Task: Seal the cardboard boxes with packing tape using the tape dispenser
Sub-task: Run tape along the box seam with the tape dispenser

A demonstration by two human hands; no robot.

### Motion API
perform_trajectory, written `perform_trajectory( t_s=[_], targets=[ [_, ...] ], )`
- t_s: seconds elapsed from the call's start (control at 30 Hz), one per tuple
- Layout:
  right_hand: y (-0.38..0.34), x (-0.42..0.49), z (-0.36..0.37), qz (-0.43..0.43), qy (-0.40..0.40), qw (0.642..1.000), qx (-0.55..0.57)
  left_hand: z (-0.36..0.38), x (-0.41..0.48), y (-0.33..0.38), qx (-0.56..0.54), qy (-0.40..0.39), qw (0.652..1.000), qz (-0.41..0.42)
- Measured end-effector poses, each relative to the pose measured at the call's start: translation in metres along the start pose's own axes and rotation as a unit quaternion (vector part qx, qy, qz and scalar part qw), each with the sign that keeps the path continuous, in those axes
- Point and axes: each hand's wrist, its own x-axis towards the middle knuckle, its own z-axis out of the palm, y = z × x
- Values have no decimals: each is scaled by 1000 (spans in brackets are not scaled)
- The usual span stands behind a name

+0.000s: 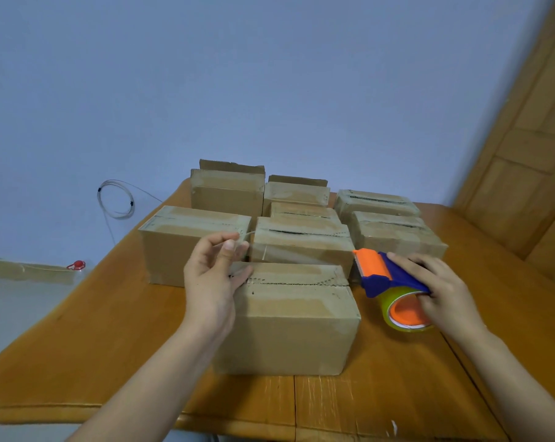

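Pinching tape (pixel 301 255) — left fingers (pixel 230 247); dispenser (pixel 394 277) — right fingers (pixel 411 262).

A wooden table (pixel 78 346) bears perhaps eight cardboard boxes (pixel 285 320).

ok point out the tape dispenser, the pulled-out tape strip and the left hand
tape dispenser (pixel 397 275): head view, its blue body
tape strip (pixel 301 254): head view, middle of the clear stretch
left hand (pixel 210 282): head view, middle of the hand

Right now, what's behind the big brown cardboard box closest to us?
Behind the nearest brown cardboard box stand more brown cardboard boxes in rows, two far ones with flaps up. It hides the bottom of the box right behind it.
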Motion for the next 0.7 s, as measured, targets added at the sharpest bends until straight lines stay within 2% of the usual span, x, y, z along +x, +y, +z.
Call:
perform_trajectory(
  t_s=[0.37, 0.7],
  targets=[
    [2, -1, 5, -21, -13, 1000, 1, -1, 1, 0, -26, 1, 999, -24],
    [16, -4, -10, 2, -12, 1000, 2, 5, 0, 0, 1, 25, 999, -44]
  ],
)
